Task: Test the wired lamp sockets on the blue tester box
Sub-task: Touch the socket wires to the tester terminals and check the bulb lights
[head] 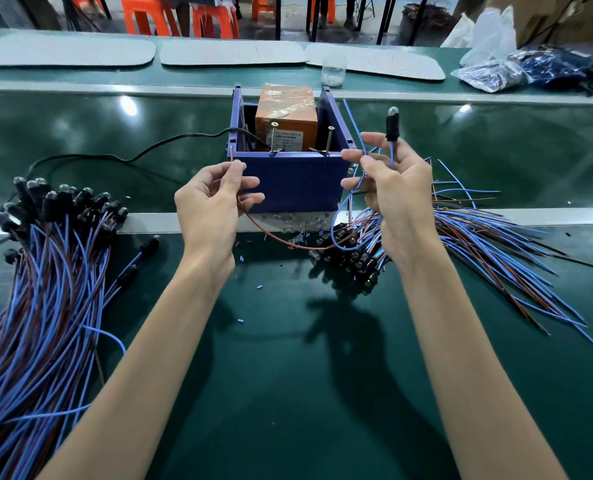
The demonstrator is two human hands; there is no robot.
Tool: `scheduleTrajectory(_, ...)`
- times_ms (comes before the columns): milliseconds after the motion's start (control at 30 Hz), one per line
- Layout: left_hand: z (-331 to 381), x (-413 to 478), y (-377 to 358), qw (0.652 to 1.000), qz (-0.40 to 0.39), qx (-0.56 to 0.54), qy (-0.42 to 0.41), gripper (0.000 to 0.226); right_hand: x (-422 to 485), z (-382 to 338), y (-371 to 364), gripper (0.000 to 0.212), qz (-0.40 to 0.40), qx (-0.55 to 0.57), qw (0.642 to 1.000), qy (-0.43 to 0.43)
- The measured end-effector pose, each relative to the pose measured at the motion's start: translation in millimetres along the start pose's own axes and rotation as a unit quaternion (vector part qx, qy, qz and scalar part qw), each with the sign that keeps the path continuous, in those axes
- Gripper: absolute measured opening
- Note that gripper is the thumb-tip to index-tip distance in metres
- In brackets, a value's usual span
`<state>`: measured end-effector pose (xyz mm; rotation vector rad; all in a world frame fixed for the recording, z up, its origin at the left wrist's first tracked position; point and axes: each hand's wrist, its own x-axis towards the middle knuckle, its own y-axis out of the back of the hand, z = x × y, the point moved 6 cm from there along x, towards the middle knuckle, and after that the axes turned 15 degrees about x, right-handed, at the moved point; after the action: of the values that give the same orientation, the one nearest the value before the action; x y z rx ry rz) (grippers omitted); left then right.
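Blue box (295, 181) sits open-topped on the green table (288, 358), just beyond the near metal rail. An orange block (286, 116) is inside and two screws (273, 136) stand tilted on its front rim. A black cord (142, 152) enters at the box's left wall.

Right hand (395, 192) is raised at the box's right front corner. Its thumb and forefinger pinch a blue wire (343, 216) and the other fingers are curled. The lamp socket (392, 128) stands just above this hand, long axis near upright, bulb end up, wire end down into the fingers. The blue wire loops down and back up beside the box's right edge.

Left hand (215, 202) is in front of the box's left front corner, thumb and forefinger pinching a brown wire (271, 233). The wire's bare tip points up, near the rim; touching or not, cannot tell. The rest of it sags across the rail toward the right hand.

Left pile of wired sockets (46, 271) lies with sockets toward the rail and wires fanning near-left. Right pile (461, 233) has its sockets under the right wrist and wires fanning right. Bare green table lies between the forearms, with cut wire bits scattered on it.

Far side: grey mats (232, 51), a small jar (333, 72), plastic bags (496, 64).
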<state>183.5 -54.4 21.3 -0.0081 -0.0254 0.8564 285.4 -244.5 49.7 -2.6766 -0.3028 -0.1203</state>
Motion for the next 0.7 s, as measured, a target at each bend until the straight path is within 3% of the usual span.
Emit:
scheduleTrajectory(100, -1, 2, 1, 1.0, 0.004, 0.005, 0.003, 0.009, 2, 2, 2, 0.025, 0.006, -0.001, 1.0, 0.001)
scheduleTrajectory(367, 3, -1, -6, 0.996, -0.036, 0.06, -0.048, 0.048, 5, 8, 5, 0.03, 0.013, 0.001, 1.0, -0.018)
scheduleTrajectory(700, -2, 1, -3, 0.997, -0.027, 0.066, -0.035, 0.032, 8, 15, 11, 0.029, 0.032, -0.012, 0.999, -0.037)
